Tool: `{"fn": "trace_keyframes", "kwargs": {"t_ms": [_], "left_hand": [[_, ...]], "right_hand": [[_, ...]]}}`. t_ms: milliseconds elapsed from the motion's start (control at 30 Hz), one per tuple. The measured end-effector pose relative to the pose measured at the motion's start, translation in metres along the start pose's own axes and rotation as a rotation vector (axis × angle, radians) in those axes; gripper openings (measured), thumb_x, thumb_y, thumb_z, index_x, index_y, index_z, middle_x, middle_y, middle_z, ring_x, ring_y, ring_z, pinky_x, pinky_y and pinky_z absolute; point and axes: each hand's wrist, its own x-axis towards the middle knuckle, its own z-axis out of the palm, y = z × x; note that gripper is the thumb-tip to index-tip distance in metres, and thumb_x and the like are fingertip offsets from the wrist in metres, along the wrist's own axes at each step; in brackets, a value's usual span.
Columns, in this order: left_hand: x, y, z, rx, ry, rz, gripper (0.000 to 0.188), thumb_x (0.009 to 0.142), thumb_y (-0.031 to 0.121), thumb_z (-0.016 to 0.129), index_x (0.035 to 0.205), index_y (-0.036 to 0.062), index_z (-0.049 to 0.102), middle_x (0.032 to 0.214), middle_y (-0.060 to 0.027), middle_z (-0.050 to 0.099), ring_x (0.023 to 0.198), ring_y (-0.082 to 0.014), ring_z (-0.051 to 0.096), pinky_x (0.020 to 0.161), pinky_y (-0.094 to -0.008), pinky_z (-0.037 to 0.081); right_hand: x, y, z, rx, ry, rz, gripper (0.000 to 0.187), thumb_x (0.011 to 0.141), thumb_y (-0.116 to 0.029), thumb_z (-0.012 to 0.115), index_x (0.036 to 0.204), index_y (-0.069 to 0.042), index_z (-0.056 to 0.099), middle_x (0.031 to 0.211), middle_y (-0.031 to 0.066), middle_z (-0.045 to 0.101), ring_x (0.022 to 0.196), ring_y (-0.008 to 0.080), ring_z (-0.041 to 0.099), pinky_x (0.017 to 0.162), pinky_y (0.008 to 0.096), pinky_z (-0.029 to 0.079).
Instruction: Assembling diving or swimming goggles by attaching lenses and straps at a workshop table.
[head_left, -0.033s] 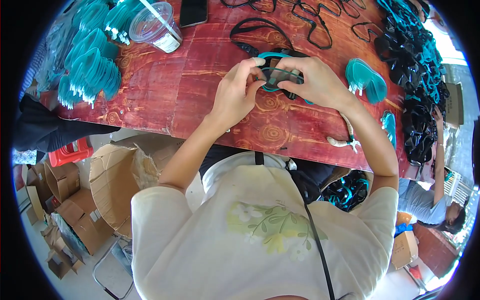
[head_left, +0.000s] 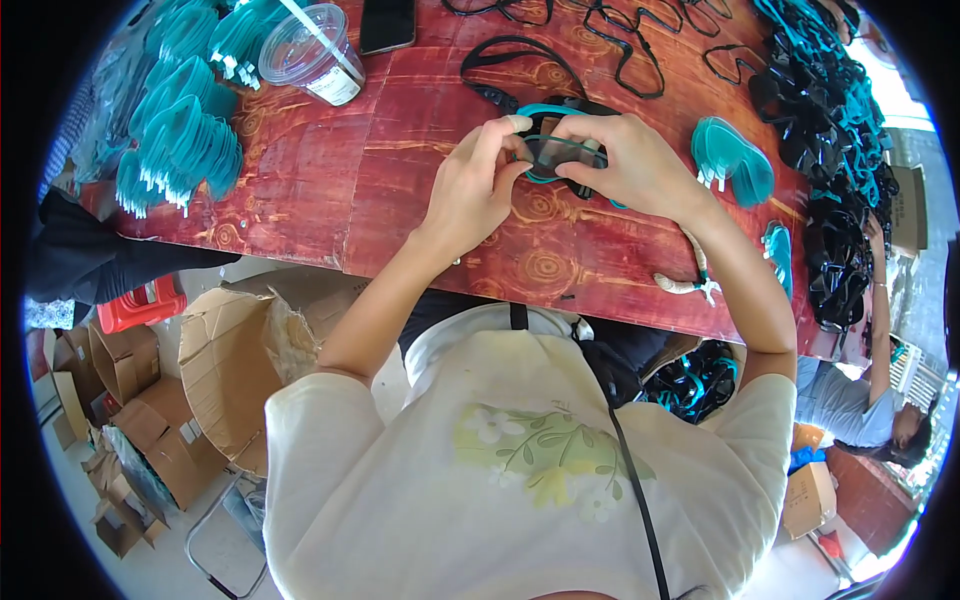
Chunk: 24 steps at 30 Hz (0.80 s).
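Observation:
A dark, see-through goggle lens with a thin teal edge is held between my two hands. My left hand pinches its left end between thumb and fingers. At the other end my right hand has closed its thumb and forefinger on the lens. Just beneath lies a pair of teal and black goggles, partly covered by my fingers and the lens. Its black strap loops away over the red table. Whether the lens touches the goggle frame, I cannot tell.
Stacks of curved teal pieces fill the left side; a smaller stack is right of my hands. A plastic cup and a phone stand farther back. Black and teal goggles pile up at right, near a person.
The lens has tilted slightly between my fingers, and its surface looks greyer. Both hands keep their place.

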Motion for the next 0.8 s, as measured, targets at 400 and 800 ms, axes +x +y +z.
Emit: {"fn": "trace_keyframes", "kwargs": {"t_ms": [400,800], "left_hand": [[-0.005,-0.009,0.007,-0.093,0.257,-0.032,0.072,0.067,-0.004,0.08,0.127,0.0066,0.041,0.1,-0.0053,0.064,0.069,-0.014,0.052,0.056,-0.0255,0.044],[0.001,-0.016,0.005,-0.476,-0.019,-0.314,0.069,0.078,-0.003,0.072,0.138,0.0064,0.04,0.136,-0.0091,0.052,0.086,-0.0131,0.062,0.066,-0.0232,0.051]], "right_hand": [[-0.013,0.006,0.023,-0.19,0.423,-0.22,0.037,0.071,-0.007,0.078,0.104,-0.008,0.062,0.093,0.0097,0.062,0.083,0.0294,0.064,0.07,0.0396,0.052],[-0.009,0.021,0.025,-0.354,0.539,-0.327,0.063,0.065,-0.008,0.083,0.124,-0.009,0.061,0.112,0.0103,0.053,0.1,0.0291,0.054,0.088,0.0406,0.047]]}}
